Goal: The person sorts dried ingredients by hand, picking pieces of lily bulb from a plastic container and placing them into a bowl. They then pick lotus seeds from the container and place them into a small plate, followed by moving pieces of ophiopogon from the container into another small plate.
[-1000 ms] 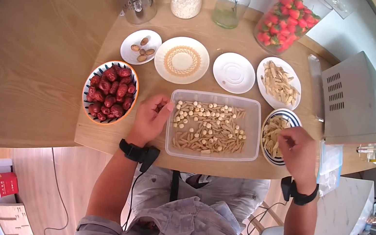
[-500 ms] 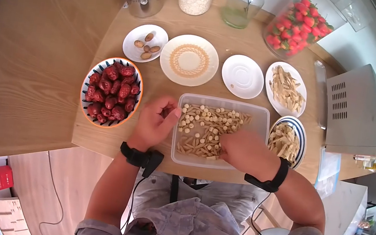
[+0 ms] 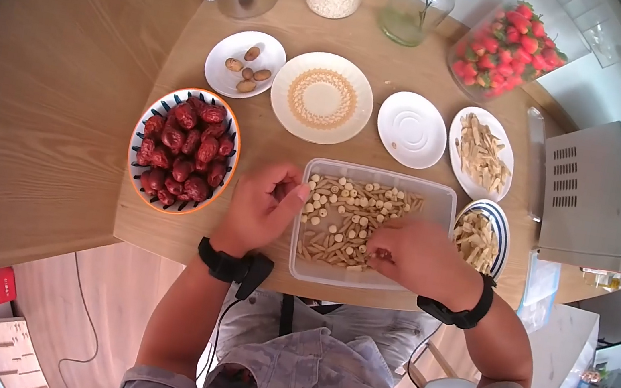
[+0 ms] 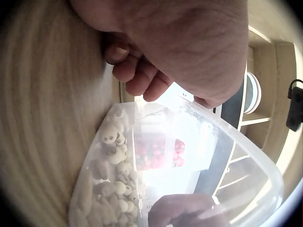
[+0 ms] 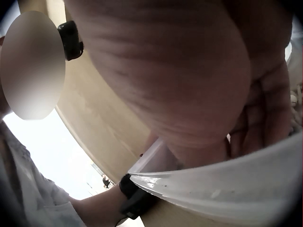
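Observation:
A clear plastic box (image 3: 443, 203) holds pale round seeds (image 3: 359, 220) and slender beige pieces (image 3: 318, 250). My right hand (image 3: 422, 260) is over its right half, fingertips bent down at the contents; whether they pinch anything is hidden. In the right wrist view those fingers (image 5: 265, 118) hang behind the box rim (image 5: 213, 189). Beside the box's left wall is my left hand (image 3: 264, 207), fingers loosely curled, thumb at the rim, nothing seen in its grasp. The left wrist view shows its bent fingers (image 4: 142, 78) above the box corner (image 4: 128, 111).
Left of the box sits a bowl of red dates (image 3: 187, 150). Behind are a plate with several brown nuts (image 3: 249, 69), a patterned plate (image 3: 321, 98) and a white saucer (image 3: 412, 129). Pale sliced pieces fill a plate (image 3: 483, 152) and a striped bowl (image 3: 475, 240). Strawberries (image 3: 512, 51) and jars stand behind.
My right hand has moved left from above the striped bowl into the box, then shifted slightly there. My left hand has stayed beside the box. The head view has shifted.

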The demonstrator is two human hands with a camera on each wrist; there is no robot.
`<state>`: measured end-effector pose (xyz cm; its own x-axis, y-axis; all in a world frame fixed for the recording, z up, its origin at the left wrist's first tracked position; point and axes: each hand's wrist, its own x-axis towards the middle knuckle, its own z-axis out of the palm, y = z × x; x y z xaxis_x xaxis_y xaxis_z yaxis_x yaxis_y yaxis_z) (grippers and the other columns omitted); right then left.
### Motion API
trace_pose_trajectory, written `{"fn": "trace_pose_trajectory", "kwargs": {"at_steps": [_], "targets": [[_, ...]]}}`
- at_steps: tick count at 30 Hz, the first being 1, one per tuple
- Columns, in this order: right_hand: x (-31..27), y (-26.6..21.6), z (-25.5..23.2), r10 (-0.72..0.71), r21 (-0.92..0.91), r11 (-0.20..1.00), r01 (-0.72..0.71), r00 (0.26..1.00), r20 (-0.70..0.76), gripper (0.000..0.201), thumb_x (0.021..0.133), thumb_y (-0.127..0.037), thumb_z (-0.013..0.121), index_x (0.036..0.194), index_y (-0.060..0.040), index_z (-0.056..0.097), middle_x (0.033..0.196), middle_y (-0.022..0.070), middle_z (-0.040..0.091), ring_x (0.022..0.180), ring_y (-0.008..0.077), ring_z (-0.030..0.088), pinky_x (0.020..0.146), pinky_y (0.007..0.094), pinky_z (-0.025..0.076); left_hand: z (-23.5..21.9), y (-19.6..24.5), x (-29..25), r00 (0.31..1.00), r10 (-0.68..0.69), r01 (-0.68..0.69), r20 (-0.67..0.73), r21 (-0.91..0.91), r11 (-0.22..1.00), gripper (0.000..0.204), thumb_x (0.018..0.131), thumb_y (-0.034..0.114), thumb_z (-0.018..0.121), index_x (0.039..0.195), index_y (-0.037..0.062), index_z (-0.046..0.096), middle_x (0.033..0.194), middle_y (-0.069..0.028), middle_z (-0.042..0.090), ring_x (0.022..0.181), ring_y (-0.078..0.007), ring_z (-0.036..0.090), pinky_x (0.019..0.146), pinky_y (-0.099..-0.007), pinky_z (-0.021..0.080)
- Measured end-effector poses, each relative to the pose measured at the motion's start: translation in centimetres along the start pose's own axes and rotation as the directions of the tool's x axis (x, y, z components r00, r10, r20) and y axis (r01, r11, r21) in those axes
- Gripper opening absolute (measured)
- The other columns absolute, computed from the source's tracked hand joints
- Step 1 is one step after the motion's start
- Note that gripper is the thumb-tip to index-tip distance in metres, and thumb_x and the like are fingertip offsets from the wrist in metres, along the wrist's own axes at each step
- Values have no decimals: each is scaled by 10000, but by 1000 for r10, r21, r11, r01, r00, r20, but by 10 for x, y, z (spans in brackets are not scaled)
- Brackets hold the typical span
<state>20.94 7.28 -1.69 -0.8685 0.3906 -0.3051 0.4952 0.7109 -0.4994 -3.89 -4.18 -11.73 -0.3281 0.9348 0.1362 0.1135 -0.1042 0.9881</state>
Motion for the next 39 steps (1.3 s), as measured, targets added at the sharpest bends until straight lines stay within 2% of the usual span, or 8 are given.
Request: {"fn": "trace_pose_trajectory", "kwargs": {"at_steps": [11, 14, 20, 23, 26, 32, 35, 39], "targets": [[2, 0, 0, -79, -39, 996, 77, 997, -28, 107, 843, -174, 776, 914, -104, 736, 903, 69, 695, 873, 325, 688, 733, 445, 548, 2, 1, 1, 1000, 11, -11, -11, 9, 1000, 134, 988, 102, 708, 962, -18, 654, 765, -20, 637, 683, -61, 546, 600, -235, 449], [8, -3, 2, -188, 31, 982, 186, 978, 92, 89, 857, -162, 701, 841, -74, 711, 879, 123, 686, 850, 353, 703, 726, 494, 557, 1, -1, 0, 1000, 6, -6, -8, 2, 1000, 131, 987, 100, 704, 962, -17, 653, 767, -20, 638, 686, -61, 547, 603, -235, 451], [22, -5, 14, -171, -205, 954, 220, 958, 232, 81, 830, -131, 677, 833, -64, 723, 855, 133, 688, 830, 370, 714, 707, 496, 563, 1, -2, 0, 1000, -9, 9, -3, -9, 1000, 122, 980, 95, 702, 961, -15, 651, 773, -20, 637, 689, -66, 549, 608, -244, 455], [20, 3, 10, -166, -174, 963, 203, 964, 206, 90, 852, -176, 726, 829, -94, 697, 847, 73, 657, 798, 323, 691, 672, 445, 541, 2, -5, 0, 1000, -1, 1, -7, -24, 1000, 122, 975, 93, 706, 961, -15, 651, 776, -22, 635, 688, -69, 551, 610, -248, 457], [4, 2, -21, -172, 34, 984, 175, 983, -70, 89, 815, -106, 759, 831, -64, 682, 837, 82, 656, 741, 298, 679, 649, 404, 540, 0, -6, 0, 1000, 2, -2, 0, -12, 1000, 121, 971, 90, 709, 961, -16, 650, 779, -25, 634, 687, -72, 553, 609, -249, 458], [-69, 7, -56, 288, 116, 958, -264, 857, -427, 90, 807, 14, 764, 847, -3, 686, 820, 100, 648, 648, 199, 638, 601, 311, 507, 0, 2, 2, 1000, 8, -8, 3, 11, 1000, 124, 975, 96, 708, 958, -14, 652, 762, -21, 633, 671, -72, 550, 601, -244, 453], [-103, 22, -58, 470, 71, 871, -486, 784, -406, 100, 802, -3, 771, 886, -14, 717, 821, 114, 671, 686, 255, 681, 621, 355, 544, 0, 1, 1, 1000, 15, -15, 3, 28, 999, 128, 977, 102, 708, 956, -13, 653, 747, -15, 629, 665, -68, 546, 599, -241, 450], [-113, 26, -47, 431, 34, 882, -471, 774, -463, 109, 814, 0, 775, 911, -18, 726, 828, 112, 678, 690, 253, 683, 631, 355, 553, 2, -1, 0, 1000, -4, 4, -11, 1, 1000, 136, 980, 108, 707, 954, -13, 653, 738, -12, 626, 668, -64, 544, 598, -243, 448]]}}
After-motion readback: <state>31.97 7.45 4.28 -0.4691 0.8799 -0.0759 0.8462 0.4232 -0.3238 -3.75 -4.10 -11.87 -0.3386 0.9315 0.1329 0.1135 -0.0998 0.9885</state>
